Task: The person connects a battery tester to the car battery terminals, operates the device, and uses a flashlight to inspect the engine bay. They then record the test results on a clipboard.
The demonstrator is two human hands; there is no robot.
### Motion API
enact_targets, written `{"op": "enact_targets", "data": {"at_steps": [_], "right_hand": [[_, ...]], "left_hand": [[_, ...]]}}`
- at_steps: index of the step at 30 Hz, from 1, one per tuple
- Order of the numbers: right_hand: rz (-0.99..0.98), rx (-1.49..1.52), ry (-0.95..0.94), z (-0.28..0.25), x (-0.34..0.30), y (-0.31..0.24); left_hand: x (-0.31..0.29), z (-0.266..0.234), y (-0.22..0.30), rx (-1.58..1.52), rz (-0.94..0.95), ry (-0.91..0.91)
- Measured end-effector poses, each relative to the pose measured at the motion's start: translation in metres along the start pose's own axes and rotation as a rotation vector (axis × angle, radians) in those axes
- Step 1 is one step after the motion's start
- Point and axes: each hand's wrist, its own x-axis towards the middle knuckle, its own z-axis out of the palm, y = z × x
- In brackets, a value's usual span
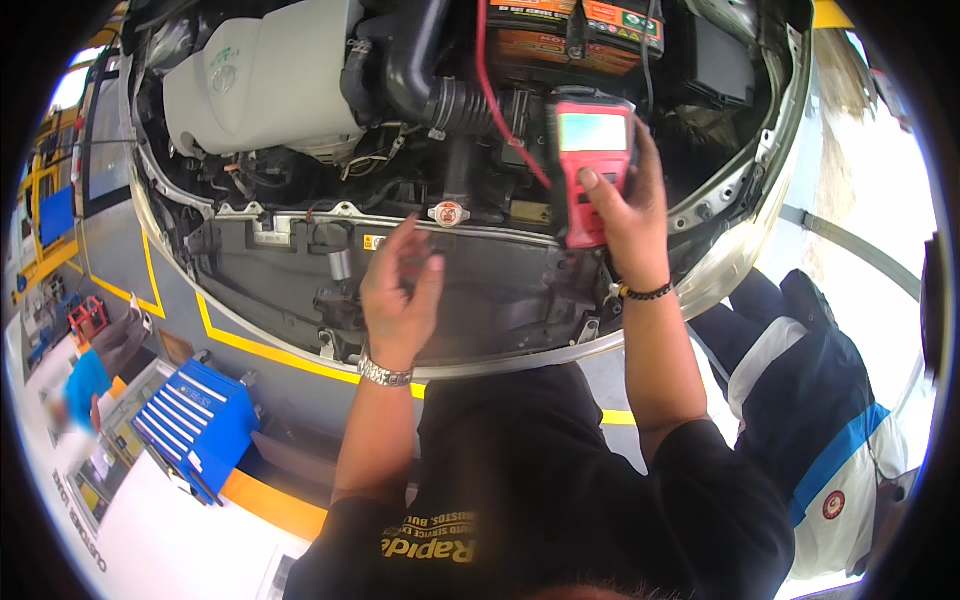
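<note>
My right hand grips a red and black handheld battery tester with a lit screen, and the thumb rests on its buttons. A red cable and a black cable run up from near the tester toward the car battery at the top of the engine bay. Their far ends are out of sight. My left hand hovers over the front panel of the bay with fingers apart and nothing in it. Just beyond its fingertips sits the radiator cap.
A light grey engine cover fills the left of the bay, beside a black intake hose. The car's front edge curves before me. Close on the right stands a person in dark and white workwear. A blue tool cabinet stands behind left.
</note>
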Motion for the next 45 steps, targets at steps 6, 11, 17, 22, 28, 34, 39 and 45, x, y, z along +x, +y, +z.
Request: {"op": "enact_targets", "data": {"at_steps": [6, 11, 17, 22, 28, 34, 39, 45], "right_hand": [[-0.061, -0.716, 0.167, -0.042, 0.027, 0.036], [-0.152, -1.2, 0.253, -0.035, 0.027, 0.045], [-0.023, -1.286, 0.331, -0.013, 0.022, 0.027], [-0.055, -1.272, 0.372, -0.009, 0.025, 0.036], [-0.115, -1.339, 0.374, -0.007, 0.024, 0.041], [-0.134, -1.323, 0.356, -0.007, 0.02, 0.048], [-0.05, -1.275, 0.33, -0.004, 0.021, 0.043], [0.143, -1.245, 0.341, 0.014, 0.026, 0.029]], "left_hand": [[-0.065, -0.085, -0.107, 0.965, 0.103, 0.298], [-0.066, -0.095, -0.111, 0.83, 0.004, 0.252], [-0.054, -0.082, -0.123, 0.799, -0.086, 0.338], [-0.045, -0.076, -0.128, 0.939, -0.119, 0.396], [-0.042, -0.082, -0.143, 0.925, -0.082, 0.407], [-0.042, -0.084, -0.142, 0.844, -0.118, 0.385], [-0.04, -0.085, -0.14, 0.845, -0.121, 0.361], [-0.038, -0.08, -0.138, 0.872, -0.108, 0.351]]}}
